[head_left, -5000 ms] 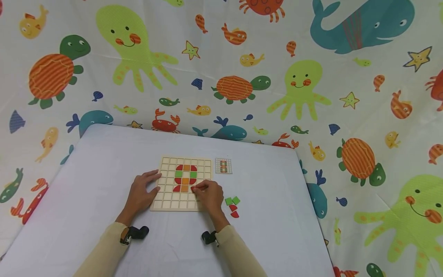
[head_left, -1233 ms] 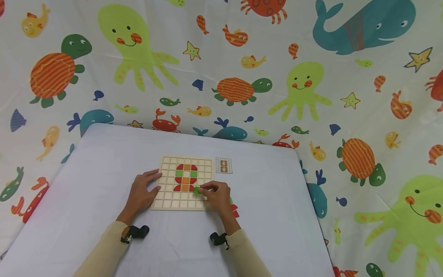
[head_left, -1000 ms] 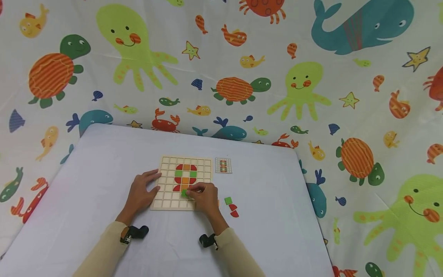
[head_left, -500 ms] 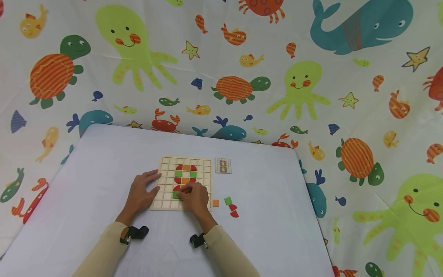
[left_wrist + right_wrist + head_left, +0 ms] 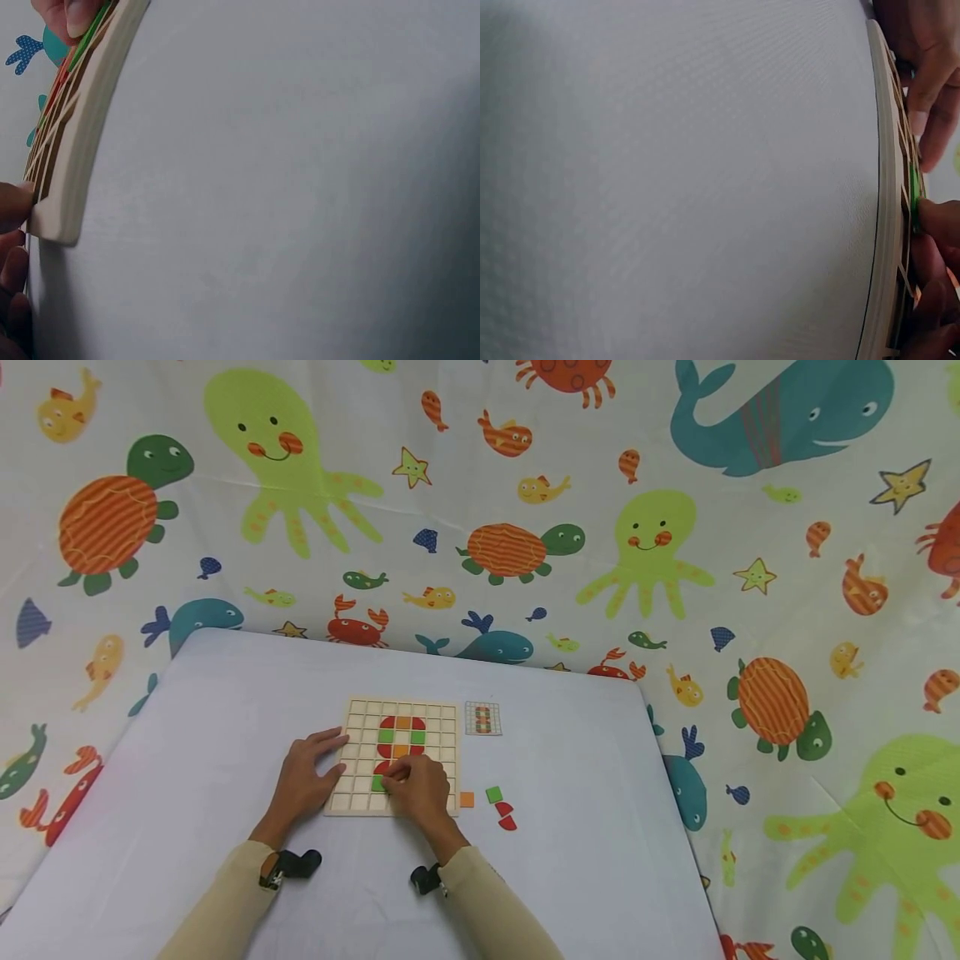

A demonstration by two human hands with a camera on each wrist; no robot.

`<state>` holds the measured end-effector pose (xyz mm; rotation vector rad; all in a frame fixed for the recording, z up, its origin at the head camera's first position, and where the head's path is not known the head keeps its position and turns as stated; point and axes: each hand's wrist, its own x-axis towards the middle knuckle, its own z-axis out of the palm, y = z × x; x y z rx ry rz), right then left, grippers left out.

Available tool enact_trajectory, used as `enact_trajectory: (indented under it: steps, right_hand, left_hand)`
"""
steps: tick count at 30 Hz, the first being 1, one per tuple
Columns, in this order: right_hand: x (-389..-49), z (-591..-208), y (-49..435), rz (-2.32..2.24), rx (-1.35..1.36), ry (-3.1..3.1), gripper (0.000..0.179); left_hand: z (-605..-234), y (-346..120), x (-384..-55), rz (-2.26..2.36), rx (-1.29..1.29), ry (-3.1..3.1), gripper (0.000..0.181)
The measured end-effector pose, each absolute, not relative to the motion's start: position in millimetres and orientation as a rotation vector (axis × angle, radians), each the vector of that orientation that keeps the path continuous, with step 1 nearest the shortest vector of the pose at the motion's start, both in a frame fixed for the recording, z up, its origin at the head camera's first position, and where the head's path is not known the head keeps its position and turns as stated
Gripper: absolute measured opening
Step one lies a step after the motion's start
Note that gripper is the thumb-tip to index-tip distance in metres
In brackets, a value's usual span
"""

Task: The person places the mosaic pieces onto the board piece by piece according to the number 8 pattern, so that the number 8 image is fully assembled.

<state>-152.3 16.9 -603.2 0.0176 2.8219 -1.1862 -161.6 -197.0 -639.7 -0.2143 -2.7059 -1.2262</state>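
Recorded by us: one grid board (image 5: 360, 800) on the surface (image 5: 585, 793); one left hand (image 5: 300, 777), spread, touching its left edge; one right hand (image 5: 422, 789), pinching a green tile (image 5: 378, 783) over its near half. Risk, we judged: a sideways slip could have jarred the adjacent red tile (image 5: 382, 768).

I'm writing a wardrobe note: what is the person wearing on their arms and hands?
Long beige fabric sleeves cover both forearms. At each wrist sits a small black rounded camera with a silvery fitting. The left hand and right hand wear no gloves.
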Motion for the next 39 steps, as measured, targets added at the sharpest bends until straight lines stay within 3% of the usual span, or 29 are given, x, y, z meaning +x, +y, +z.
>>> enact_trajectory:
  steps: [18, 39]
  right_hand:
    - [-148, -600, 33, -1.378, -0.031, 2.763, 0.005]
    - [-139, -599, 132, -1.472, 0.11, 2.843, 0.012]
  left_hand:
    - [-641, -195, -160, -1.229, -0.195, -2.715, 0.048]
    - [-641, -195, -162, -1.23, -0.201, -2.706, 0.048]
